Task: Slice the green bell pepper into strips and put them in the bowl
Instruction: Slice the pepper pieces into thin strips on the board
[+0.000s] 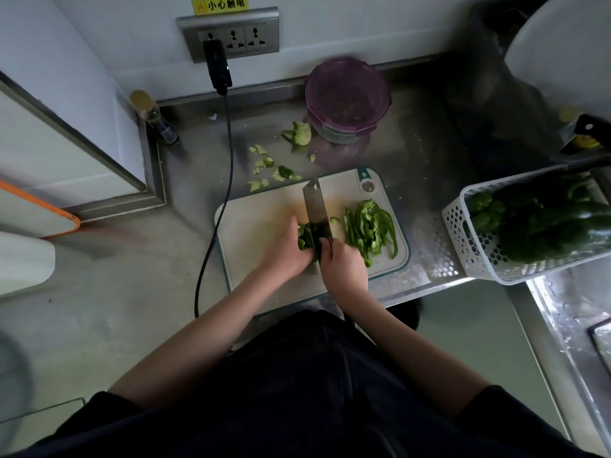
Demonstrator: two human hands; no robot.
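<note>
A white cutting board [254,226] lies on the steel counter. My left hand [286,251] holds down a piece of green bell pepper [305,238] on it with curled fingers. My right hand [342,266] grips the handle of a cleaver [315,206], whose blade stands against the right side of that pepper piece. A pile of cut green strips [368,228] lies on the right part of the board. A bowl with a purple rim [347,97] stands behind the board near the wall; its contents are dim.
Pepper core [299,133] and scraps [267,168] lie between board and bowl. A white perforated basket [469,239] with whole green peppers sits at the right. A black cable [228,153] hangs from the wall socket past the board's left edge. A small bottle [155,117] stands at the back left.
</note>
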